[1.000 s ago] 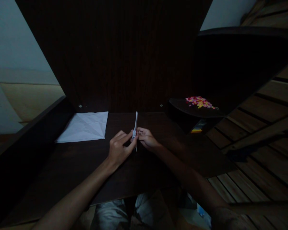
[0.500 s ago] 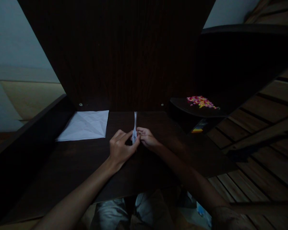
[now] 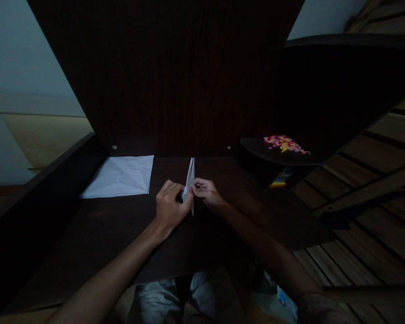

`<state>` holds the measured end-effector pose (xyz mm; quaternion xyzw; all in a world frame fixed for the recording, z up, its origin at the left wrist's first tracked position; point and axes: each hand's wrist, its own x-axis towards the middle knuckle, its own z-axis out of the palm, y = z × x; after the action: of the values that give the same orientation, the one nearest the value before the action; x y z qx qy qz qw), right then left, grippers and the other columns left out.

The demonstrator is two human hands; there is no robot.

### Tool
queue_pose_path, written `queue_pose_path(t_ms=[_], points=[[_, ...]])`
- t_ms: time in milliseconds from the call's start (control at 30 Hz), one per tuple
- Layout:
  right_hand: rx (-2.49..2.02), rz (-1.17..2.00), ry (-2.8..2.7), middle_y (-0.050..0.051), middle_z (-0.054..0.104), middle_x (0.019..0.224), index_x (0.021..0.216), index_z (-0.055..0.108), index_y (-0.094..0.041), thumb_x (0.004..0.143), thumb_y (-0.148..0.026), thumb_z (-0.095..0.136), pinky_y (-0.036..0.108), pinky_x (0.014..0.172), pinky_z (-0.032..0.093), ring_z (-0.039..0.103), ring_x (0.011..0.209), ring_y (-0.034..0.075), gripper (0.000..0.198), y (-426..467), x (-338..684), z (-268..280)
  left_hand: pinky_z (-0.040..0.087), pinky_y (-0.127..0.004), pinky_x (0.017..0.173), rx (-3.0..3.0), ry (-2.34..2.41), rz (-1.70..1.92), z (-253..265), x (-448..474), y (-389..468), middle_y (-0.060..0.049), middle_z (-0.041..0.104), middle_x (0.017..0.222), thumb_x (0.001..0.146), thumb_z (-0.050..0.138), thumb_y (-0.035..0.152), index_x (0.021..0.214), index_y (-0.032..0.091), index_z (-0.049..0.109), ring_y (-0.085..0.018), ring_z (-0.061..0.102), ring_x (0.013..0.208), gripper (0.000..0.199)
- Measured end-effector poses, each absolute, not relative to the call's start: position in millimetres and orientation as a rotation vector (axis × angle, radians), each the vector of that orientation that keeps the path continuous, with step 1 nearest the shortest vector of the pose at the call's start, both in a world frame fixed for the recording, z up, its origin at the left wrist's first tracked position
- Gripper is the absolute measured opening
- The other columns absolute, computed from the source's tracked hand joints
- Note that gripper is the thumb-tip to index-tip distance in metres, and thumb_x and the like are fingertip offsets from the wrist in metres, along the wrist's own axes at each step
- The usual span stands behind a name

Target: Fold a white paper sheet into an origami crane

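Note:
A folded piece of white paper stands nearly edge-on above the middle of the dark desk, with two narrow points toward the back. My left hand pinches it from the left side, thumb nearest me. On its other side, my right hand grips the right face with thumb and fingertips pressed together. A small tip of the paper shows below my left thumb. The room is dim, so the finer folds are hard to make out.
Creased white paper sheets lie flat at the back left, by the desk's raised side board. Many small pink and yellow pieces sit on a rounded shelf to the right. A tall dark panel closes off the back.
The folded paper has turned slightly, so more of its right face and its lower tip show. My right fingers have shifted a little on it.

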<state>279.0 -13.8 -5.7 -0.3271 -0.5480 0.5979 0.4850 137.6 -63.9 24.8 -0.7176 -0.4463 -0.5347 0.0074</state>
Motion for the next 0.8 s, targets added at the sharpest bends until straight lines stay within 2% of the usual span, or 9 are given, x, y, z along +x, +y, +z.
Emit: queue_pose_path(t_ms=[233,500,600,800], points=[[-0.816,1.353,-1.320,-0.003,0.053,0.056,0.057,0.056,-0.017,0.053,-0.041,0.081,0.022,0.053,0.037,0.046,0.054,0.009,0.035,-17.0,281.2,4.8,0.038,-0.030,0.058,-2.435,-1.470,-1.864,26.9,131.8,-63.4,0.000,0.052,0.057,0.083,0.055,0.022,0.057,0.020,0.057,-0.016,0.048,0.062,0.027],[-0.817,1.321,-1.346,-0.001,0.061,0.065,0.067,0.063,-0.017,0.064,-0.037,0.074,0.024,0.058,0.043,0.053,0.060,0.012,0.022,-19.2,283.6,9.8,0.040,-0.026,0.056,-2.514,-1.662,-2.124,22.9,125.6,-52.0,0.001,0.056,0.061,0.078,0.062,0.031,0.063,0.018,0.066,-0.013,0.049,0.059,0.020],[-0.825,1.303,-1.378,-0.001,0.061,0.066,0.066,0.062,-0.017,0.064,-0.036,0.074,0.025,0.060,0.043,0.055,0.062,0.013,0.022,-20.9,282.2,13.1,0.041,-0.025,0.055,-2.563,-1.749,-2.189,21.7,123.7,-48.8,0.000,0.060,0.062,0.076,0.065,0.033,0.067,0.016,0.066,-0.014,0.052,0.059,0.019],[-0.816,1.200,-1.379,-0.004,0.054,0.059,0.059,0.056,-0.017,0.059,-0.035,0.077,0.023,0.053,0.038,0.048,0.056,0.010,0.027,-21.3,280.9,14.5,0.044,-0.026,0.058,-2.675,-1.873,-2.403,19.3,123.7,-43.7,0.000,0.066,0.066,0.069,0.071,0.035,0.070,0.017,0.069,-0.015,0.058,0.061,0.018]])
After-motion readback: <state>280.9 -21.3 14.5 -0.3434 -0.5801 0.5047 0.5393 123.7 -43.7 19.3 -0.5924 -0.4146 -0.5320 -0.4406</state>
